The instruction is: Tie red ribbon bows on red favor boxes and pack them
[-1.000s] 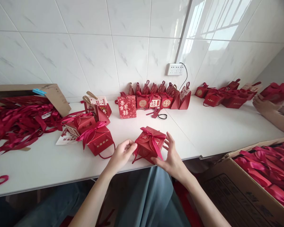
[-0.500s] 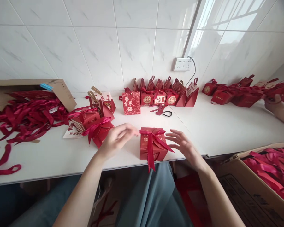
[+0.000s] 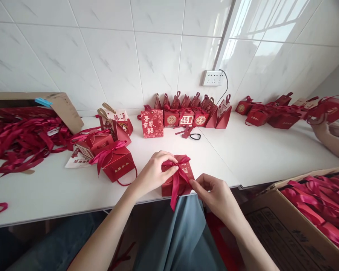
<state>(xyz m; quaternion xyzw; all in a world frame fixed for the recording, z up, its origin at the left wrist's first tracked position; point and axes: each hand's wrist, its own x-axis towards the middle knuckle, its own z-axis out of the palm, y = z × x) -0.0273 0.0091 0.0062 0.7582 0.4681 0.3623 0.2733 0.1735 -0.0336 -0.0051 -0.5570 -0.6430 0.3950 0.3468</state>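
A red gift box (image 3: 169, 189) stands at the table's front edge, with a red satin ribbon bow (image 3: 175, 184) tied across its top. My left hand (image 3: 158, 169) pinches the bow near its knot, thumb and index finger together. With thumb and forefinger closed, my right hand (image 3: 214, 192) grips the ribbon's right tail at the box's right side. One ribbon tail hangs down over the front of the box. To the left of my left hand sits another red gift box (image 3: 118, 167) with a bow and a cord handle.
Several finished boxes (image 3: 186, 117) line the wall below a power strip (image 3: 214, 78). Ribbons (image 3: 31, 139) heap at the left beside an open carton (image 3: 70, 114). At the right, another person's hand (image 3: 322, 128) holds a red box. A cardboard carton (image 3: 282, 226) of ribbons stands lower right.
Both hands have come in from beside the box and closed on its ribbon bow. The view has shifted slightly. The other person's hand has lifted a red box at the right.
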